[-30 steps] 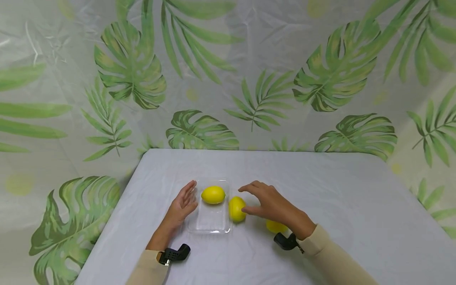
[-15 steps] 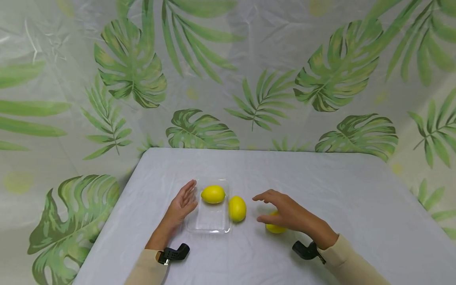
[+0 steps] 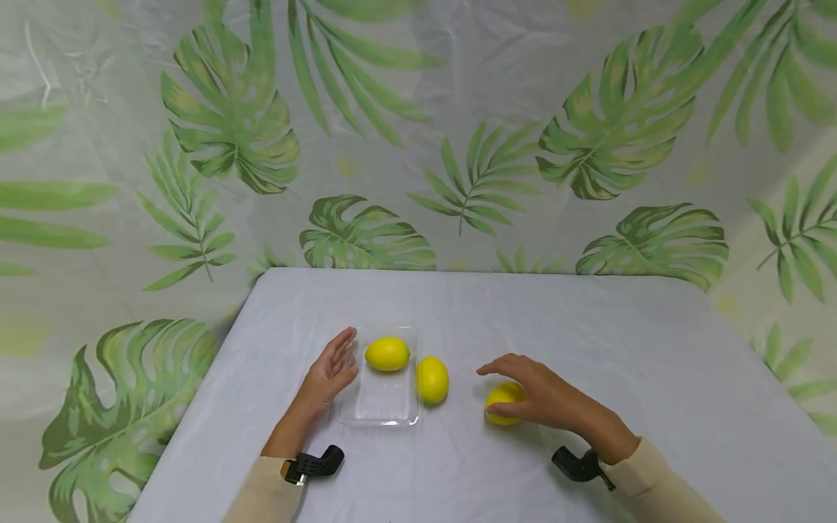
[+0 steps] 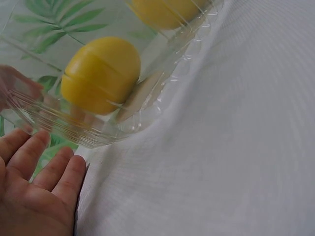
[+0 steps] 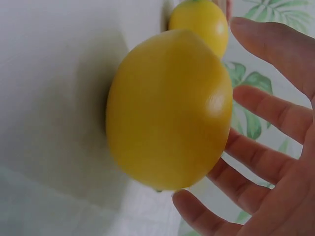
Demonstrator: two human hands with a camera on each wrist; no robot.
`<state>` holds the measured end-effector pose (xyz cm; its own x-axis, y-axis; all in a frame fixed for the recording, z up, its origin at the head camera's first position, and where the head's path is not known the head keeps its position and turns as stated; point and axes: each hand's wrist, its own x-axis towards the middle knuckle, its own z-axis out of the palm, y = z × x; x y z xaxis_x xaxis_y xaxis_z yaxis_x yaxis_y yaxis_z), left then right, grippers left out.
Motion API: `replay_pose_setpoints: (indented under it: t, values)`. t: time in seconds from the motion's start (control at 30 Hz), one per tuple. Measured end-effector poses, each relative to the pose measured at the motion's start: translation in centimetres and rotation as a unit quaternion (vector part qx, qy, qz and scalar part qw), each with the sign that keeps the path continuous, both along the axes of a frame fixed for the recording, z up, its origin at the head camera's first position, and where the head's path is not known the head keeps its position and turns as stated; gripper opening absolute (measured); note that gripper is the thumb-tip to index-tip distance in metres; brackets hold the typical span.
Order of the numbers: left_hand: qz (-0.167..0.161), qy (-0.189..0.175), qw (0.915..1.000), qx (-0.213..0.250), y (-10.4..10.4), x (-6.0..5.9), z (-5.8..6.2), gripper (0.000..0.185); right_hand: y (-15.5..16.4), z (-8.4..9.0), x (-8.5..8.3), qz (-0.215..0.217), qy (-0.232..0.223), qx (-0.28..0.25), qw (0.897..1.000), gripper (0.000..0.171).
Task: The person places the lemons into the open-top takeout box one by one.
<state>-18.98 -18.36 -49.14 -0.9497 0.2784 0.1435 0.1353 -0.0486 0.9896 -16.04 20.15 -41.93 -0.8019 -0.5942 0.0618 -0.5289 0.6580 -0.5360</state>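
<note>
- The right hand (image 3: pixel 556 401) has come off the middle lemon (image 3: pixel 432 379) and now cups over the near lemon (image 3: pixel 502 402), fingers spread, grip not yet closed.
- So this lemon looks next for lifting.
- The left hand (image 3: pixel 330 370) lies flat and relaxed against the tray (image 3: pixel 386 410), holding nothing.
- A third lemon (image 3: pixel 387 354) sits in the tray, on the bench (image 3: pixel 654 363).
</note>
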Motion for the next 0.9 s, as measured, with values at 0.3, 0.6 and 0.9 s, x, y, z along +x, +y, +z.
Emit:
replay_pose_setpoints:
  t: [0.3,0.6,0.9]
  values:
    - [0.004,0.0,1.0,0.0,0.0,0.1,0.1,0.067,1.1,-0.4,0.3,0.001,-0.012,-0.016,1.0,0.056]
    - [0.002,-0.003,1.0,0.0,0.1,0.1,-0.1,0.067,1.7,-0.6,0.8,0.005,-0.024,-0.013,1.0,0.059]
    - [0.003,-0.003,1.0,-0.004,0.1,0.1,0.1,0.067,2.1,-1.0,0.9,0.009,-0.04,-0.019,0.999,0.063]
